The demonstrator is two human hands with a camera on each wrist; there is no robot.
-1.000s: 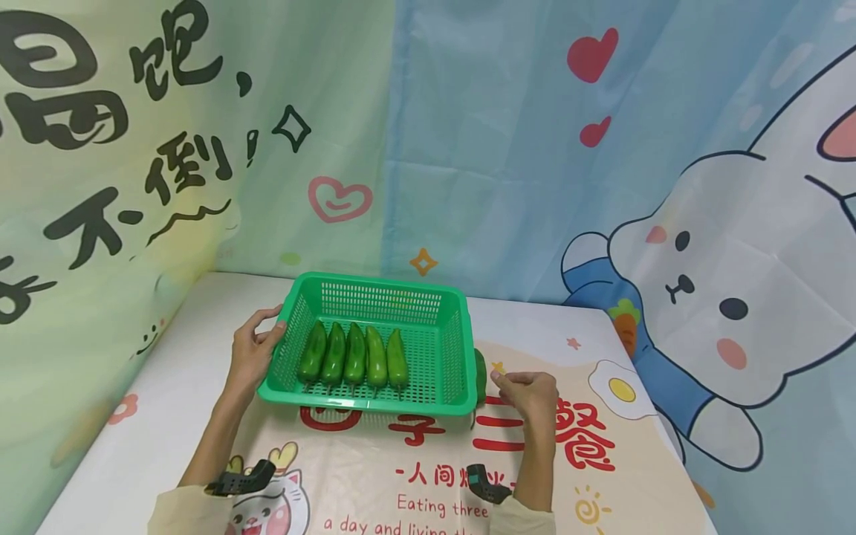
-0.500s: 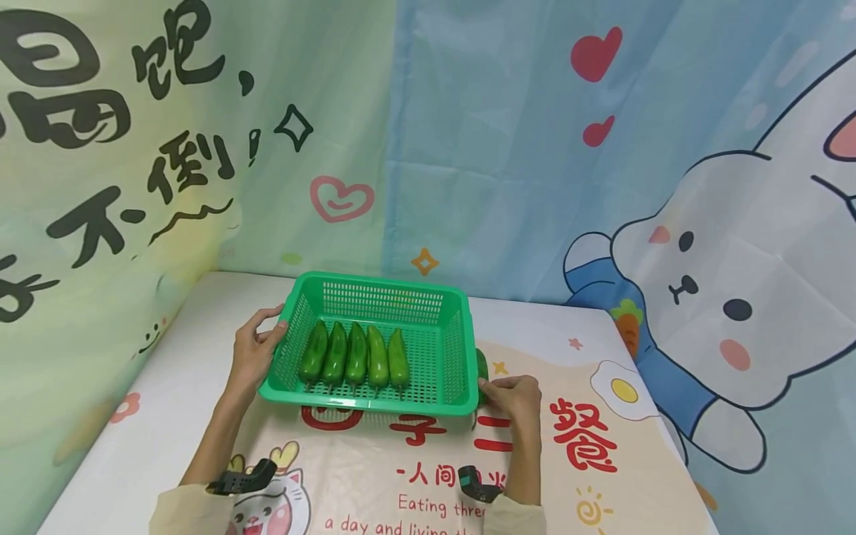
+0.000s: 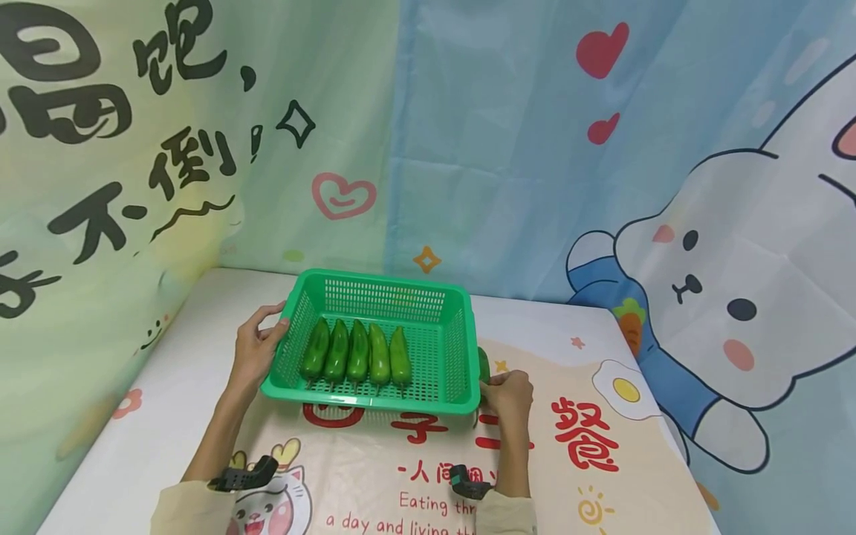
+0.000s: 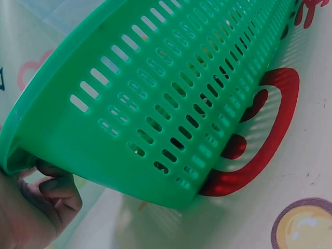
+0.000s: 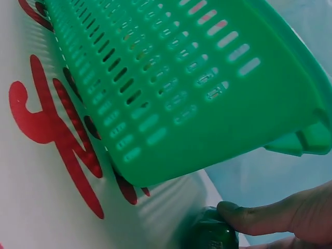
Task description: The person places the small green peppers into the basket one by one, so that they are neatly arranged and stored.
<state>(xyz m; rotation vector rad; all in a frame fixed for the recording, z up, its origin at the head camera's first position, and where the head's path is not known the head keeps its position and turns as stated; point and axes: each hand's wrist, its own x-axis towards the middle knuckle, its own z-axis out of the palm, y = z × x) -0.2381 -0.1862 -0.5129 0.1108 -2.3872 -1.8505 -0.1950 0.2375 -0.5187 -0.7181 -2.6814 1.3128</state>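
Observation:
A green plastic basket (image 3: 428,407) with slotted walls holds several green peppers (image 3: 359,351) lying side by side in a row. My left hand (image 3: 256,345) grips its left rim, the thumb over the edge; in the left wrist view, curled fingers (image 4: 61,199) show under the rim. Outside the basket, close by its right wall, lies another green pepper (image 5: 211,231), partly hidden behind that wall in the head view. My right hand (image 3: 510,394) pinches this pepper, and its thumb (image 5: 259,215) presses on the pepper's side in the right wrist view.
The basket stands on a white table (image 3: 167,357) covered in front by a printed mat (image 3: 361,475) with red lettering. Printed curtains (image 3: 468,148) hang behind the table and along its left side.
My right hand has moved left, from beside the basket's right end in to the loose pepper, and now holds it. My left hand stays on the rim.

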